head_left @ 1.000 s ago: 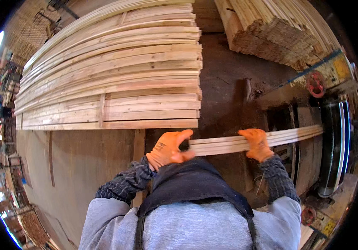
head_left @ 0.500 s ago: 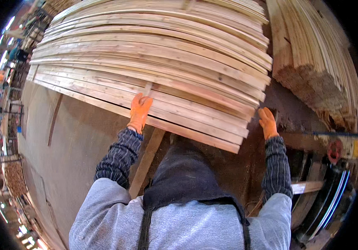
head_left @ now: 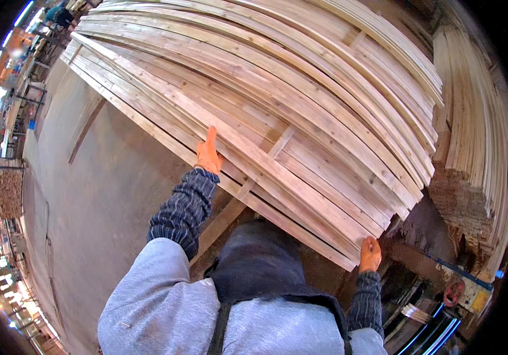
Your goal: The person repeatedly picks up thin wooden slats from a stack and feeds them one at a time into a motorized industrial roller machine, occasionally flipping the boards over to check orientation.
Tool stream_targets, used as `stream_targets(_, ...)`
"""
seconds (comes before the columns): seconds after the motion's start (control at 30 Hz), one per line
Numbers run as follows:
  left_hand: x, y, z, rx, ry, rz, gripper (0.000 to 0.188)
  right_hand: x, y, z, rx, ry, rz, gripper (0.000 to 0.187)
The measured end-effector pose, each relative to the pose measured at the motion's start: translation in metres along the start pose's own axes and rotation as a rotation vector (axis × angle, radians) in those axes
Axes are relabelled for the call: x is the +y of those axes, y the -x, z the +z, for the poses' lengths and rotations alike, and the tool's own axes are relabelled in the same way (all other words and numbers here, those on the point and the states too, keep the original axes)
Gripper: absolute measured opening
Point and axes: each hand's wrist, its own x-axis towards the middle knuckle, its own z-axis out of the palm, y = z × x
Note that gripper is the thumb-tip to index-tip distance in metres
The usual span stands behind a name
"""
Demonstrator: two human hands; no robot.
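Observation:
A long pale wooden board [head_left: 301, 186] lies slantwise along the near side of a stack of similar boards [head_left: 325, 106]. My left hand [head_left: 209, 155], in an orange glove, grips it near the middle, with a finger reaching across its face and the thumb low. At the board's near right end my right hand [head_left: 370, 254], gloved in orange too, is closed round the tip; part of its grip is hidden. Thin wooden cross strips [head_left: 282, 141] show between the layers, beside the held board.
Another tall lumber stack [head_left: 464, 130] stands at the right. Below it is machinery with a red round part [head_left: 454, 293] and shiny rails [head_left: 443, 334]. A wooden beam [head_left: 221, 228] juts from under the near stack. Concrete floor [head_left: 106, 177] stretches left, toward a distant lumber pile [head_left: 9, 192].
The view has turned, so the stack now slants down to the right. My right hand has closed on a board's end, and that board has shifted toward me, baring cross strips behind it.

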Motion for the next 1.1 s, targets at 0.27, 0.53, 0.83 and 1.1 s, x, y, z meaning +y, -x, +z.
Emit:
stream_targets(0.27,0.007,0.0,0.033,0.019,0.389,0.142,0.095,-0.215,0.031,0.093,-0.367,0.498,-0.817,0.108)
stream_targets(0.53,0.053,0.063,0.077,0.501,0.507,0.086,0.127,-0.226,0.029,0.112,-0.678,0.757,-0.721,0.12)
stream_targets(0.83,0.058,0.074,0.059,0.19,0.806,-0.21,0.144,-0.227,-0.013,0.111,-1.055,0.319,-0.597,0.119)
stream_targets(1.1,0.021,0.059,0.069,0.29,0.791,0.2,0.078,-0.239,-0.021,0.106,-1.004,0.306,-0.573,0.089)
